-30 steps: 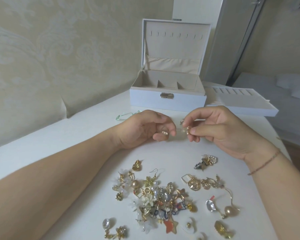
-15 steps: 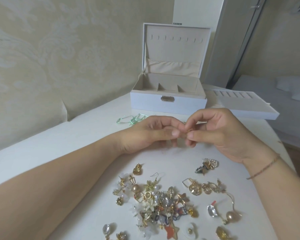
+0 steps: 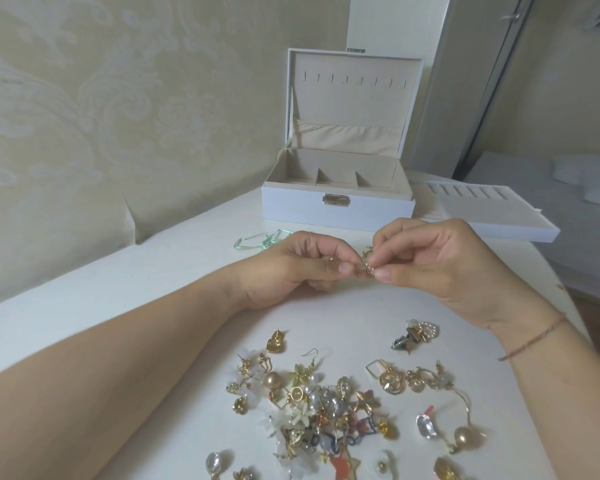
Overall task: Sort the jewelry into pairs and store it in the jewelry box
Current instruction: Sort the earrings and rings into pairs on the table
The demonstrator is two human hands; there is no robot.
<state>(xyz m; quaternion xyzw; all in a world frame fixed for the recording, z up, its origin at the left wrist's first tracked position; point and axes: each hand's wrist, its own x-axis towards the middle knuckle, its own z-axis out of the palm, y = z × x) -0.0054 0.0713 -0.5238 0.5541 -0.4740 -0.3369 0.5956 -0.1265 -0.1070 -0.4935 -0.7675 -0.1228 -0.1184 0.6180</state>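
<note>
While your forearms are resting over the white desk (image 3: 125, 292), your two hands are meeting just above it, in front of the box (image 3: 336, 206). Your left hand (image 3: 291, 268) is curling its fingers and pinching one end of a small gold earring (image 3: 367, 263); your right hand (image 3: 440, 268) is pinching the other end between thumb and forefinger. Whether it is one piece or two is too small to tell. Loose jewelry is lying in a pile (image 3: 329, 410) on the desk below your hands, with more pieces scattered to its right. Behind, the box is standing with its lid raised, its compartments showing nothing inside. A white tray (image 3: 482, 216) is sitting just right of it, and a green band (image 3: 260, 241) is lying left of your left hand.
</note>
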